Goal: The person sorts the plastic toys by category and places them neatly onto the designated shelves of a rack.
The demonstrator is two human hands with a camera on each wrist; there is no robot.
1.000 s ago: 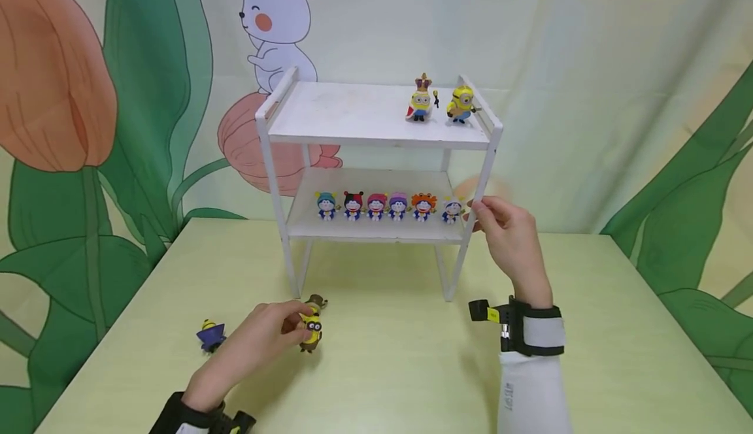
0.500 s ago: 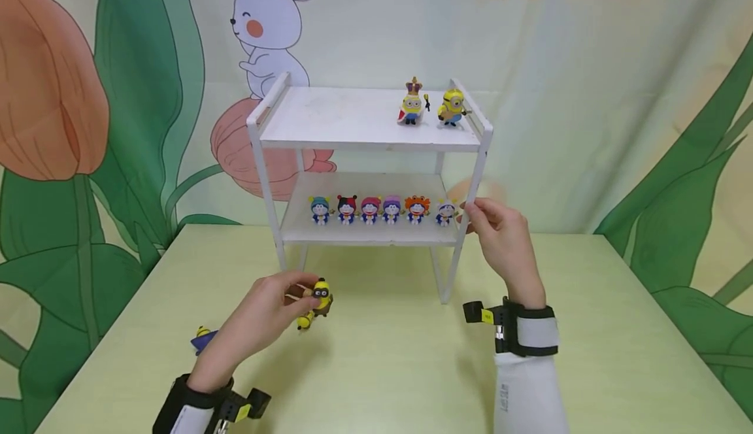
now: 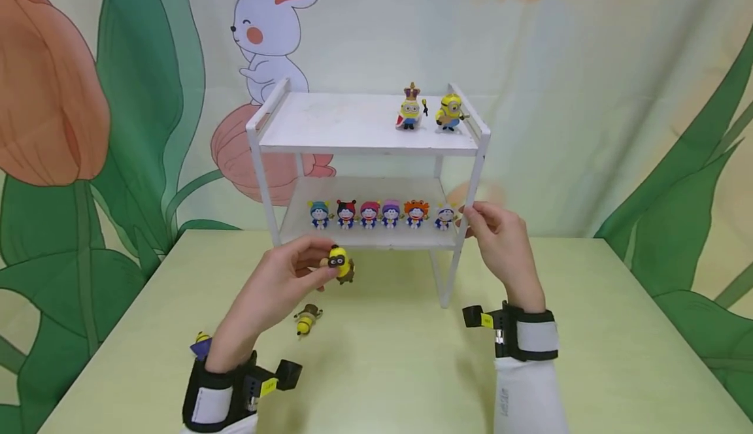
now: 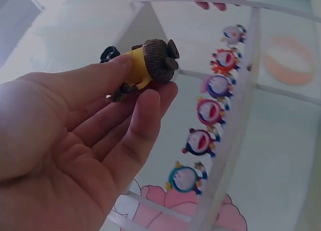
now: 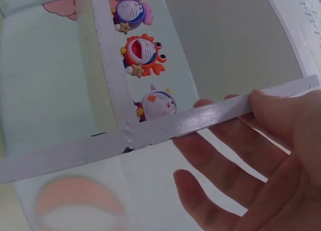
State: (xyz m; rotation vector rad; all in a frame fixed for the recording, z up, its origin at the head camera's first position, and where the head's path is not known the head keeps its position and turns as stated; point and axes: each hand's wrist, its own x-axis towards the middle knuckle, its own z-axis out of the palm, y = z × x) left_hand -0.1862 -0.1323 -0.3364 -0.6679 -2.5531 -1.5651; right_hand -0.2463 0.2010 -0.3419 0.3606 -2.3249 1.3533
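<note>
My left hand (image 3: 285, 283) pinches a yellow Minion figurine (image 3: 341, 265) between thumb and fingers, raised in front of the shelf's lower left. In the left wrist view the figurine's brown furry skirt (image 4: 159, 60) points away from the palm. At the other side, my right hand (image 3: 500, 241) grips the front right post (image 3: 472, 182) of the white two-tier shelf (image 3: 335, 120), thumb on one side and fingers on the other. Below the left hand, a second Minion figurine with a brown hat (image 3: 306, 321) lies on the table. A blue-clad Minion figurine (image 3: 201, 345) is partly hidden by the left forearm.
On the top tier stand a crowned Minion figurine (image 3: 410, 108) and one with a guitar (image 3: 450, 114), both toward the right. Several Doraemon figurines in animal hats, including an orange crab one (image 3: 416, 214), line the lower tier. A printed curtain (image 3: 576, 94) hangs behind.
My left hand has lifted the Minion figurine off the table, up and to the right toward the shelf. The brown-hatted one stays lying on the table. My right hand keeps its grip on the post.
</note>
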